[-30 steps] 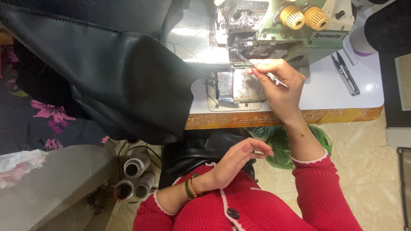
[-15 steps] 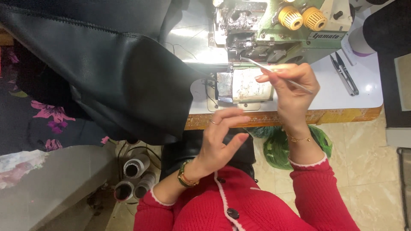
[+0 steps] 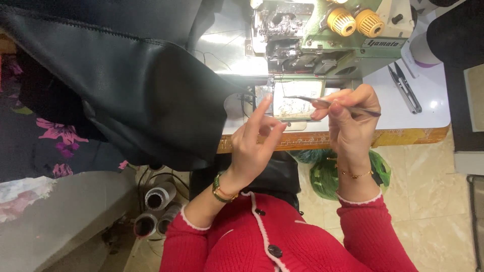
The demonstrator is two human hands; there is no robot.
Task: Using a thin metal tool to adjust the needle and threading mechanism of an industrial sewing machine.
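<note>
At table's front edge, below the sewing machine [image 3: 322,35], our right hand [image 3: 350,121] pinches tweezers [image 3: 327,103]; our left hand [image 3: 254,143] is open, fingers raised, beside black fabric [image 3: 126,90].

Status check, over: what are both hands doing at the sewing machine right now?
Right hand pinching tweezers, tips toward green sewing machine. Left hand raised beside it, fingers open, holding nothing visible. Black fabric draped left, clear of hands.

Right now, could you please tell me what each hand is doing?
Left hand: fingers loosely open, raised before the sewing machine, holding nothing I can see.
Right hand: fingers pinched on thin tweezers.
</note>
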